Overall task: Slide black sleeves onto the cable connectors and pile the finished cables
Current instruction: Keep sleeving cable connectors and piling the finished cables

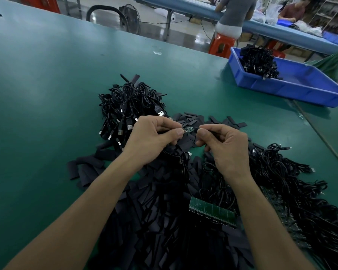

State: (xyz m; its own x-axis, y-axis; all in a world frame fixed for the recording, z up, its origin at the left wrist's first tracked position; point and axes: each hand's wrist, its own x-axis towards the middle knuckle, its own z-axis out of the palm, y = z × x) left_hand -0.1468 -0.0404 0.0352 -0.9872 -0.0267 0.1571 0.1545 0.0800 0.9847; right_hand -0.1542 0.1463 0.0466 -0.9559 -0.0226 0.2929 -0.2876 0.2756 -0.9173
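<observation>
My left hand [154, 137] pinches a cable whose bare green connector board [188, 129] sticks out to the right. My right hand [224, 147] faces it, fingers curled and pinching something thin and dark at the board's tip; I cannot tell if it is a sleeve. Loose flat black sleeves [144, 211] lie scattered beneath and in front of both hands. A pile of coiled black USB cables [129, 106] sits behind my left hand. Another heap of black cables [293, 184] spreads to the right.
A green circuit-board panel [213, 211] lies among the sleeves near my right forearm. A blue bin [293, 88] holding black cables stands at the back right of the green table [47, 94]. Two people work at a bench beyond.
</observation>
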